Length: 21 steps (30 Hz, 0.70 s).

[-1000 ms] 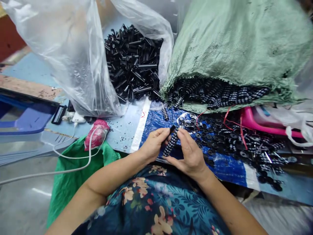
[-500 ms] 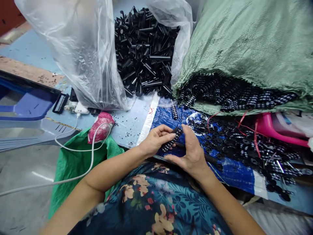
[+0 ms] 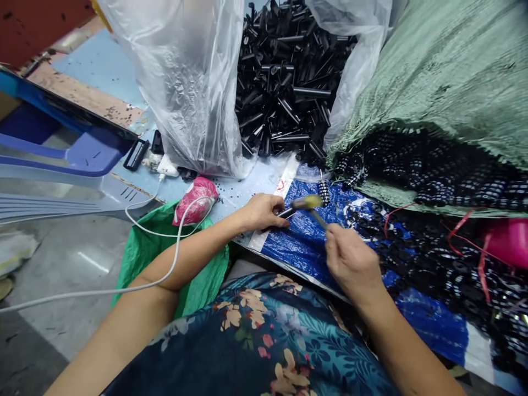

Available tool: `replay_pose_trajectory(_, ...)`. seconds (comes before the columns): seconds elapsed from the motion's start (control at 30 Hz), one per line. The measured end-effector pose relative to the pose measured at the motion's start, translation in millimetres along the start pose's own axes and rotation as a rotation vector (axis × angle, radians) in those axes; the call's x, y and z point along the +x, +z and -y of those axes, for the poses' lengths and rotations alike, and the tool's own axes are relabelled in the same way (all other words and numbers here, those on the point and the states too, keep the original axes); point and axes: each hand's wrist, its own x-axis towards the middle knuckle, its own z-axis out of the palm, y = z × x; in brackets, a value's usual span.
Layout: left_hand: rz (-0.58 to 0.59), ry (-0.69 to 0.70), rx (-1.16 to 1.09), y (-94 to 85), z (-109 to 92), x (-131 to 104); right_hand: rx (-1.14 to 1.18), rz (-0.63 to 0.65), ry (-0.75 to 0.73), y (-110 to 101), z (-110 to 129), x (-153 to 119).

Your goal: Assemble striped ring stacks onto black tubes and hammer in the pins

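Note:
My left hand (image 3: 264, 212) rests low over the front of the table, fingers closed around a slim black rod (image 3: 285, 213) that pokes out to the right. Most of what lies inside that grip is hidden. In my closed right hand (image 3: 353, 265) is the handle of a small hammer (image 3: 318, 218). Its dark head has a yellowish end and is at the rod's tip; blur hides whether they touch. Just behind the hammer, a black-and-white patterned roller (image 3: 324, 193) with a thin metal pin stands on the blue plastic sheet (image 3: 303, 241).
Behind stands a clear plastic bag (image 3: 198, 93) beside a heap of black tubes (image 3: 284, 93). A green woven sack (image 3: 449, 82) spills patterned rollers at right, near black rings (image 3: 406, 242). A pink bundle (image 3: 195, 200), white cable (image 3: 178, 247) and purple chair (image 3: 88, 157) are at left.
Both hands were together on a black piece with white squares. Now my right hand has moved off to the right and grips a hammer. The view has shifted left.

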Motion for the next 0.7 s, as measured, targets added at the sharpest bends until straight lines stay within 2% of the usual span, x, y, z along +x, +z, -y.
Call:
replay_pose_trajectory(0.07, -0.004, 0.011, -0.003, 0.1, -2, 1, -0.042, 0.096, -0.043, 3, 4, 7)
replay_pose_trajectory(0.1, -0.010, 0.026, -0.002, -0.9, -2, 1, -0.038, 0.089, -0.058, 3, 6, 8)
replay_pose_trajectory(0.23, 0.001, 0.058, -0.011, -4.8, 0, 7, 0.131, -0.069, -0.197, 3, 17, 6)
replay_pose_trajectory(0.33, 0.056, -0.008, -0.001, -2.9, -3, 16, 0.135, 0.053, -0.317, 10, 29, 3)
replay_pose_trajectory(0.43, 0.064, -0.045, 0.067, -7.3, -12, 15, 0.092, 0.155, -0.325, 16, 33, 0)
replay_pose_trajectory(0.53, 0.091, 0.011, 0.107, -35.6, -19, -17, 0.205, 0.105, -0.284, 12, 19, -8)
replay_pose_trajectory(0.57, 0.161, 0.024, 0.107, -50.5, -18, -36, 0.218, 0.084, -0.259, 10, 11, -13)
replay_pose_trajectory(0.6, 0.279, 0.021, 0.114, -66.8, -14, -57, 0.202, 0.070, -0.230, 7, 3, -17)
replay_pose_trajectory(0.63, 0.371, -0.026, 0.146, -83.4, -7, -79, 0.157, 0.063, -0.199, 4, -5, -22)
replay_pose_trajectory(0.7, 0.378, -0.190, 0.240, -111.3, 12, -120, 0.041, 0.085, -0.137, 1, -17, -28)
